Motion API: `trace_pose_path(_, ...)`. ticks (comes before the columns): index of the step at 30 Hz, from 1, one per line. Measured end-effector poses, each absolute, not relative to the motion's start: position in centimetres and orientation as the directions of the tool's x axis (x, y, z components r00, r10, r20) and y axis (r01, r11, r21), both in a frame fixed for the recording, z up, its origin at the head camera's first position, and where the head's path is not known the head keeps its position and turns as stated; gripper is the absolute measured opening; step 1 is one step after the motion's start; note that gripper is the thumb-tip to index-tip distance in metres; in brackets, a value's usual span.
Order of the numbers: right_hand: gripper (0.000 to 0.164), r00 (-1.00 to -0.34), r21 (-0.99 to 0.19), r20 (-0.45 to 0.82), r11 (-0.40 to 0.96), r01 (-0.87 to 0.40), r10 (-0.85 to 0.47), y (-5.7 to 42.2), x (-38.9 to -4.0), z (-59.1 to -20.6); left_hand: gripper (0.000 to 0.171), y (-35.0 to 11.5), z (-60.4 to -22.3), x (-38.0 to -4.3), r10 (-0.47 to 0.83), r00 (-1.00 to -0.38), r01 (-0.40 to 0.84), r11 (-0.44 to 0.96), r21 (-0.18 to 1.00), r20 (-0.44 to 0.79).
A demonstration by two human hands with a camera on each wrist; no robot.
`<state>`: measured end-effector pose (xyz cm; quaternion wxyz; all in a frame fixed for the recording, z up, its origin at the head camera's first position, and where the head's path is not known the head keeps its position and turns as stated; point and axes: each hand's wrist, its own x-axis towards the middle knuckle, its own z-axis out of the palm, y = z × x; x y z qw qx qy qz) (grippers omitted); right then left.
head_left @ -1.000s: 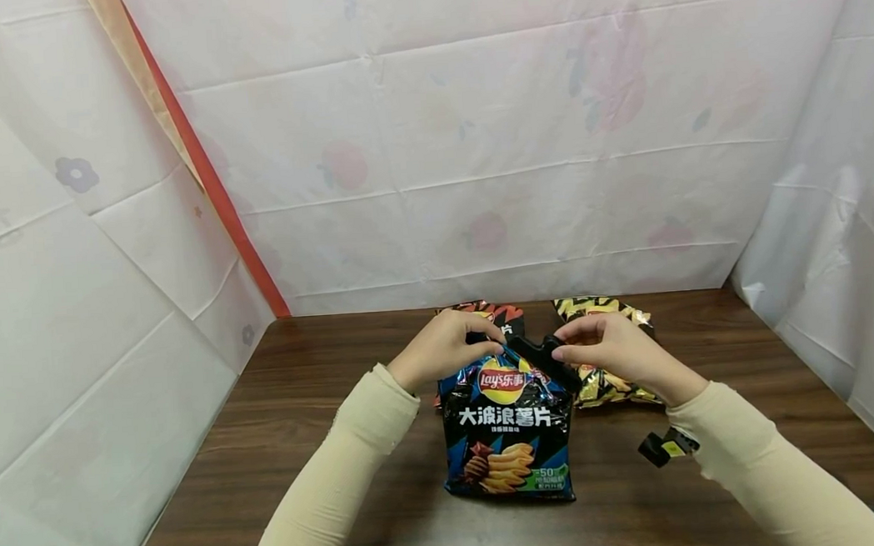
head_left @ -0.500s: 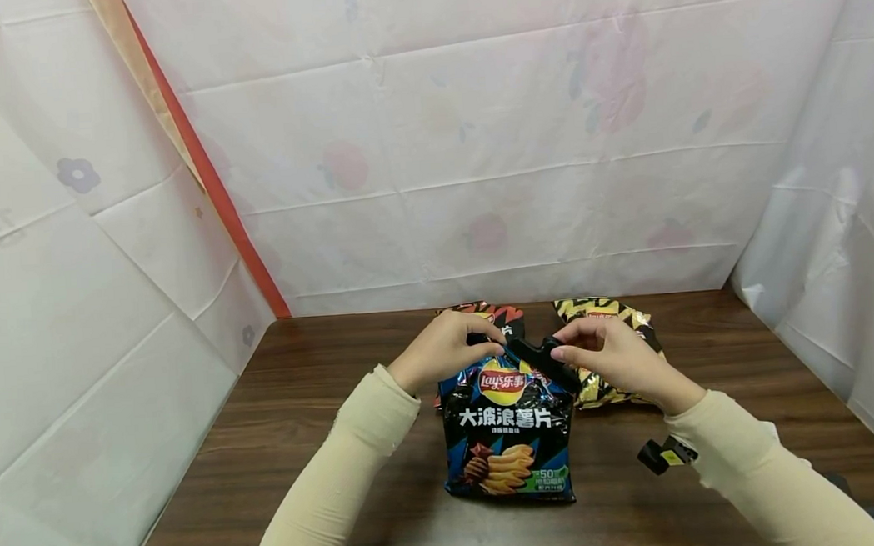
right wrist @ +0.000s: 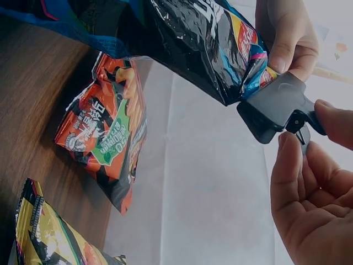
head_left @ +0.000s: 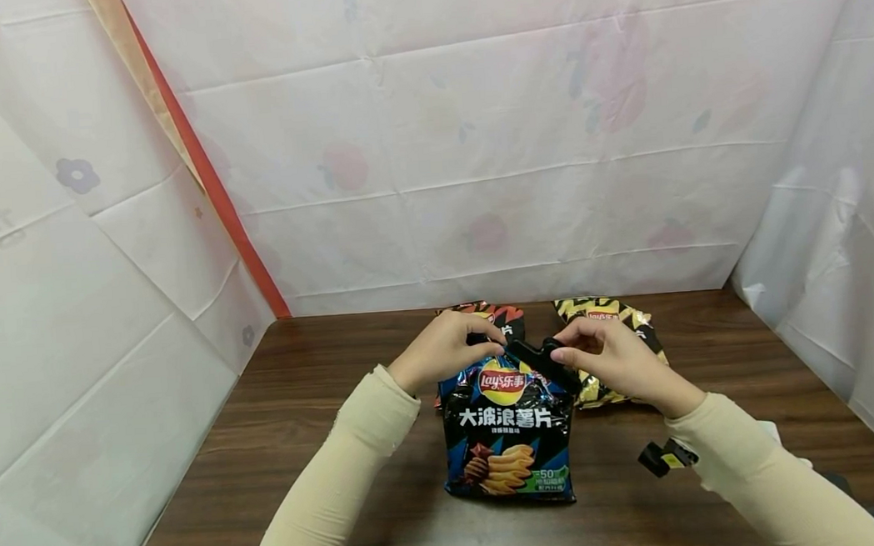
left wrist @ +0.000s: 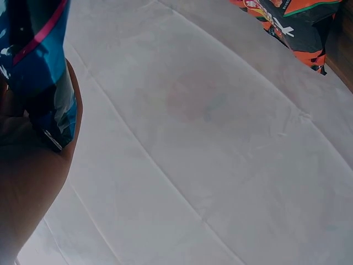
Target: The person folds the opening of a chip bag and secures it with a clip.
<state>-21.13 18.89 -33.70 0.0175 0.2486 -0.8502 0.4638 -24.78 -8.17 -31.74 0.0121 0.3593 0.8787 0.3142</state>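
Roughly upright, blue bag [head_left: 507, 440]; black clip [head_left: 536, 356] aslant

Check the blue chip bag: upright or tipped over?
Upright. The left hand pinches the blue bag by its top, above the table, and its lettering reads right way up. Cannot tell whether its bottom touches down.

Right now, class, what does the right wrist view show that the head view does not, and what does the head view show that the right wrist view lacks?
Only the right wrist view shows the green label on the orange bag and the hinge of the black clip.

Only the head view shows the cream sleeves, the red strip and the food picture on the blue bag.

Both share all three bags, the clip, the table, the left hand and the right hand.
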Motion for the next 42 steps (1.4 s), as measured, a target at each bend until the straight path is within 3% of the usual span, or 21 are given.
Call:
trace_pose_path(17,0.007,-0.858,-0.744,0.321,0.454,-0.490,-0.401,18.95,-20.91,-33.37,0.016,-8.21,-31.79,-24.77,0.644,-0.736,0.630,0.538,0.560,0.209)
trace_pose_path(42,0.009,-0.877,-0.745,0.273,0.489,-0.453,-0.396,18.38,-21.07,-33.33,0.015,-8.36,-31.65,-24.71,0.639,-0.733,0.636,0.520,0.569,0.235)
